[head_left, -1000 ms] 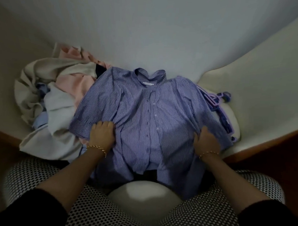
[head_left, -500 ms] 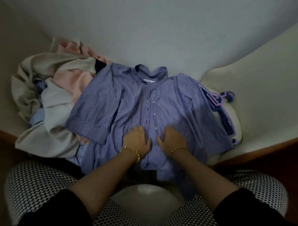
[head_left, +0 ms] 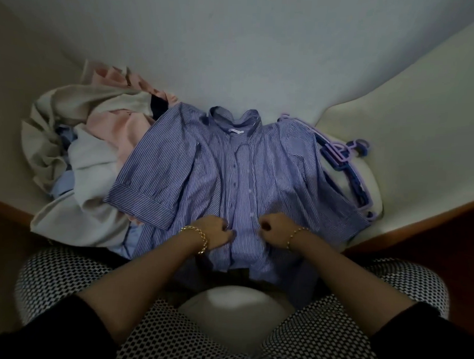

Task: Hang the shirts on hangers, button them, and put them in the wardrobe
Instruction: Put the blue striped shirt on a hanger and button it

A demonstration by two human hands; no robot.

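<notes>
Right of a pile point(head_left: 76, 156), the shirt point(head_left: 230, 173) is laid flat, its lower placket pinched by curled fingers of the left hand point(head_left: 214, 234) and right hand point(head_left: 275, 230); hangers point(head_left: 347, 168) lie beyond. Buttoning is judged in hand: a button must next be eased through its hole.

The shirt point(head_left: 238, 174) partly covers the purple hangers point(head_left: 336, 156).

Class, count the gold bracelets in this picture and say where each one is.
2. One gold bracelet is on the left wrist, behind the left hand; the other is on the right wrist, behind the right hand. Both hands grip the striped shirt. No others show.
</notes>
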